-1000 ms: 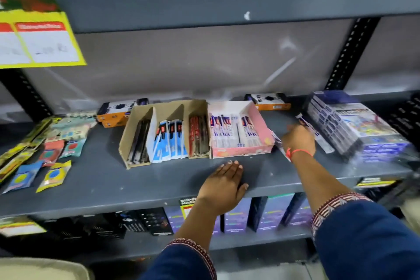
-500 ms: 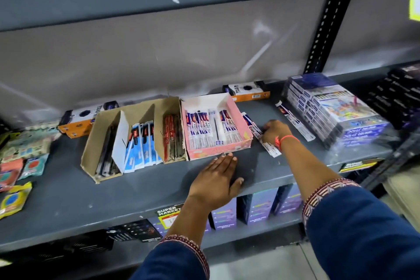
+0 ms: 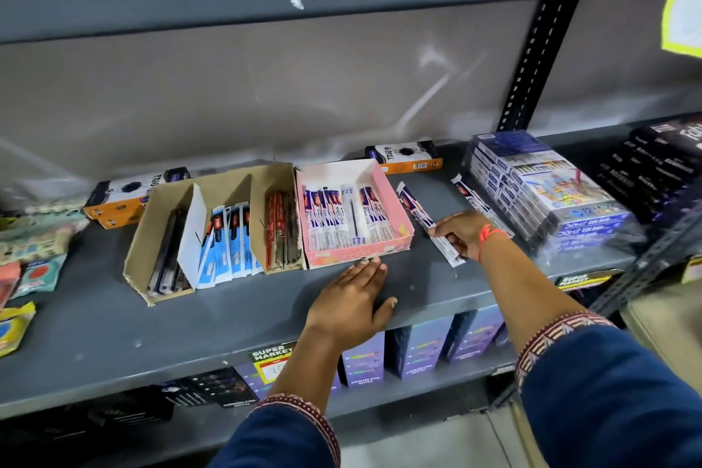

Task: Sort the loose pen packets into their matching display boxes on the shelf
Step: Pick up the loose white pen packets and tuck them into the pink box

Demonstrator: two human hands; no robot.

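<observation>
A pink display box (image 3: 395,209) on the grey shelf (image 3: 114,319) holds several white-and-blue pen packets. Left of it, a brown cardboard box (image 3: 266,182) has compartments of black, blue and red pen packets. My right hand (image 3: 461,234) pinches a loose white-and-blue pen packet (image 3: 416,207) lying just right of the pink box. Another loose packet (image 3: 469,194) lies behind that hand. My left hand (image 3: 353,300) rests flat on the shelf, fingers spread, fingertips touching the pink box's front edge.
A shrink-wrapped stack of colour-pencil boxes (image 3: 547,186) stands to the right, with dark boxes (image 3: 661,167) beyond. Two orange-and-black boxes (image 3: 406,158) lie at the back. Small sachets (image 3: 34,258) crowd the far left. Purple cartons (image 3: 421,350) fill the lower shelf.
The camera has swung right and closer. My right hand moved from the far loose packets to the one beside the pink box and closed on it. My left hand stayed flat.
</observation>
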